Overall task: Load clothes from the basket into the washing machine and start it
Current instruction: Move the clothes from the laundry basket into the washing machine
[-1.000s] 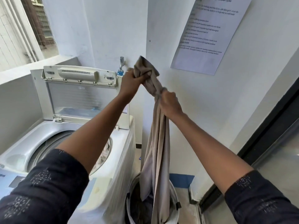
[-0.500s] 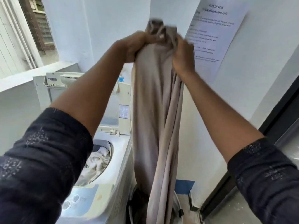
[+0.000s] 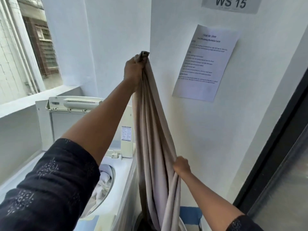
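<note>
Two grips on the cloth (image 3: 153, 130): left hand (image 3: 133, 72) clenches the top, right hand (image 3: 182, 167) pinches midway; likely soft, limp, best gathered lower.

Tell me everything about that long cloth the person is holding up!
The cloth is long, plain and beige. It looks soft and hangs in deep folds. The left hand grips its bunched top end high up by the white wall. The right hand grips its right edge lower down. The bottom drops toward the basket on the floor, beside the washing machine. Its very end is out of sight.
</note>
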Demonstrator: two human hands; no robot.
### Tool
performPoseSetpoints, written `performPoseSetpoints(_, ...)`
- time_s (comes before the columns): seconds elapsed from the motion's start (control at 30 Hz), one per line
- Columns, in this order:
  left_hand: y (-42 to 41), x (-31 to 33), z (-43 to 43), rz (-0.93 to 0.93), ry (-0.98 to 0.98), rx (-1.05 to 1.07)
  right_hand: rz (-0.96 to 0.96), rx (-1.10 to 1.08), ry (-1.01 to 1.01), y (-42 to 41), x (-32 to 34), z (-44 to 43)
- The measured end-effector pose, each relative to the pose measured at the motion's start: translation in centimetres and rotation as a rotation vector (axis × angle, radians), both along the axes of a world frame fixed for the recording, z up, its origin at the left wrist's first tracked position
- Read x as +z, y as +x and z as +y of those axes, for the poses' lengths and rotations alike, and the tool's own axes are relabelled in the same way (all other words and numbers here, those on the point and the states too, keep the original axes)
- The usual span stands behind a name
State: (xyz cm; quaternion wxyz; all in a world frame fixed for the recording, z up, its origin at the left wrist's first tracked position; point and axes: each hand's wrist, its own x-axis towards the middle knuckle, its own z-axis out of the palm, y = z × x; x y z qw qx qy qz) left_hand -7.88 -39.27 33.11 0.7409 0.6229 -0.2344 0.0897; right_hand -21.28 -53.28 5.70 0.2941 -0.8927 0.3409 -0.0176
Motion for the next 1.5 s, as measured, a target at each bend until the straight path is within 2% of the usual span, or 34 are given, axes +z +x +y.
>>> performPoseSetpoints(0.1, 1.6, -0.5, 1.1, -0.015, 0.099, 0.130, -0.118, 0.115, -0.014, 0.8, 1.9, -0.1)
performPoseSetpoints(0.23, 2.2, -2.0, 2.0, 0.023, 0.388, 0.194, -0.588, 0.068, -0.074, 3.9, 13.1, 0.1)
performPoseSetpoints(0.3, 1.1, -3.1, 1.8, -0.050, 0.488, 0.125, -0.740, 0.050, -0.107, 5.4, 19.8, 0.2)
performPoseSetpoints(0.37, -0.8, -4.4, 1.0, -0.077, 0.502, -0.068, -0.859, 0.058, -0.099, 6.6, 25.3, 1.0)
performPoseSetpoints(0.43, -2.1, -5.0, -0.4, -0.145, 0.651, -0.108, -0.929, 0.120, -0.074, 7.3, 28.5, 2.5)
performPoseSetpoints(0.5, -3.1, -4.4, -1.1, -0.256, 0.814, 0.071, -0.906, 0.154, -0.160, 7.2, 29.0, 3.5)
performPoseSetpoints(0.6, -3.2, -3.4, -0.3, -0.319, 0.890, 0.254, -0.846, 0.116, -0.305, 6.6, 25.9, 2.3)
performPoseSetpoints(0.67, -2.3, -3.5, 1.0, -0.259, 0.866, 0.347, -0.791, 0.093, -0.390, 5.8, 22.7, 0.5)
performPoseSetpoints(0.8, -2.2, -2.9, 1.4, -0.200, 0.652, 0.417, -0.636, 0.198, -0.532, 4.5, 16.4, -0.2)
performPoseSetpoints(0.93, -3.1, -0.3, 0.9, -0.184, 0.526, 0.481, -0.518, 0.037, -0.371, 2.8, 10.1, 0.1)
performPoseSetpoints(1.03, -2.8, 1.2, 2.0, -0.173, 0.445, 0.575, -0.268, -0.097, -0.217, 0.2, 5.0, -0.6)
performPoseSetpoints(1.1, -2.5, 1.6, 2.5, -0.172, 0.431, 0.595, -0.219, -0.136, -0.120, -0.8, 4.3, -1.2)
performPoseSetpoints(1.2, -2.1, 1.9, 2.9, -0.106, 0.367, 0.597, -0.446, -0.161, -0.112, 0.0, 9.9, -1.7)
performPoseSetpoints(1.33, -2.2, 1.3, 2.4, -0.075, 0.431, 0.550, -0.866, -0.132, -0.345, 0.3, 24.1, -1.3)
performPoseSetpoints(1.43, -2.3, 0.4, 1.5, -0.090, 0.461, 0.524, -1.005, -0.216, -0.534, -0.2, 31.6, -2.8)
performPoseSetpoints(1.5, -2.2, 0.3, 1.4, -0.079, 0.455, 0.521, -1.044, -0.215, -0.546, -0.1, 33.0, -4.3)
